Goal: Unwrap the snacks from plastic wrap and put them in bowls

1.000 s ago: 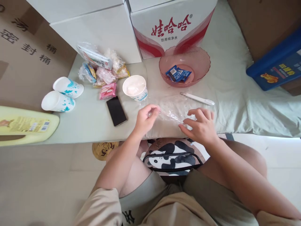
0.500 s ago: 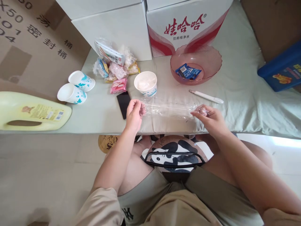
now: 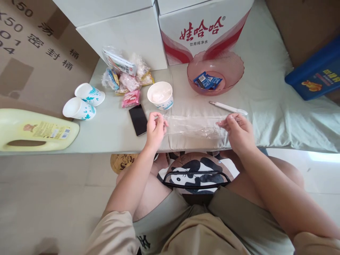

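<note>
A sheet of clear plastic film [image 3: 191, 126] is stretched sideways just above the front of the cloth-covered surface. My left hand [image 3: 156, 129] pinches its left end, and my right hand [image 3: 237, 129] pinches the right end. Whether it is a bag or loose wrap I cannot tell. Behind my left hand stands a paper bowl [image 3: 167, 104] with something whitish in it. A black phone [image 3: 137, 119] lies beside that hand. Past my right hand is a slim white pen-like tool [image 3: 228, 107] with a darker tip.
A pink bowl [image 3: 233, 76] holds blue packets [image 3: 207, 80]. Wrapped snacks [image 3: 130, 81] and a pink packet [image 3: 131, 98] lie left. Two paper cups [image 3: 79, 109] lie tipped near a yellow jug [image 3: 39, 129]. White boxes [image 3: 124, 39] stand behind; a blue container [image 3: 316, 71] is right.
The film is spread flatter and wider between my hands, where it was bunched at both ends. My right hand has moved slightly right relative to the things around it. The view has shifted a little.
</note>
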A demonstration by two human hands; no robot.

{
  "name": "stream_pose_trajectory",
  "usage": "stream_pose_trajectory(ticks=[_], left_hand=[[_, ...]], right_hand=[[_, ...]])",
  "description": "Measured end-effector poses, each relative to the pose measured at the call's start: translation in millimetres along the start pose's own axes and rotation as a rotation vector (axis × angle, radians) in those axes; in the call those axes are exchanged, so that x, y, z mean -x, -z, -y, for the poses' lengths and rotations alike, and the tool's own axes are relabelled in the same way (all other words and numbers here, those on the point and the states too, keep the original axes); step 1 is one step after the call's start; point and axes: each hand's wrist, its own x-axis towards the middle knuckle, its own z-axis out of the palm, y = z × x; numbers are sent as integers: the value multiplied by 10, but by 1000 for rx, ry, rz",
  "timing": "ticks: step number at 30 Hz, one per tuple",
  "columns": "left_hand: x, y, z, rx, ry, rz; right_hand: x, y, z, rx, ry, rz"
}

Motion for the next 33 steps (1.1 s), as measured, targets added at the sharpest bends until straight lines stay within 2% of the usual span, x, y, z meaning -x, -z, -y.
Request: stream_pose_trajectory(ticks=[2, 6, 10, 12, 15, 19, 21, 27, 30, 33], left_hand=[[8, -17, 16, -28, 0, 5], [37, -30, 26, -47, -3, 25], [46, -13, 5, -162, 155, 152], [35, -17, 9, -195, 162, 173], [3, -44, 39, -115, 132, 109], [-57, -62, 71, -119, 196, 67], [-84, -50, 67, -184, 191, 41], [-130, 29, 55, -247, 211, -52], [-185, 96, 87, -224, 159, -116], [-275, 186, 114, -303, 76, -127]], right_hand=[[-24, 9, -4, -30, -2, -70], [-12, 44, 27, 11, -46, -73], [2, 72, 51, 190, 7, -60], [-5, 76, 49, 217, 0, -64], [-9, 70, 34, 246, -14, -8], [15, 44, 6, 392, 69, 103], [23, 30, -6, 426, 85, 97], [-15, 22, -33, 486, 19, -4], [-41, 36, -31, 499, 5, -29], [-51, 40, -7, 578, -20, 35]])
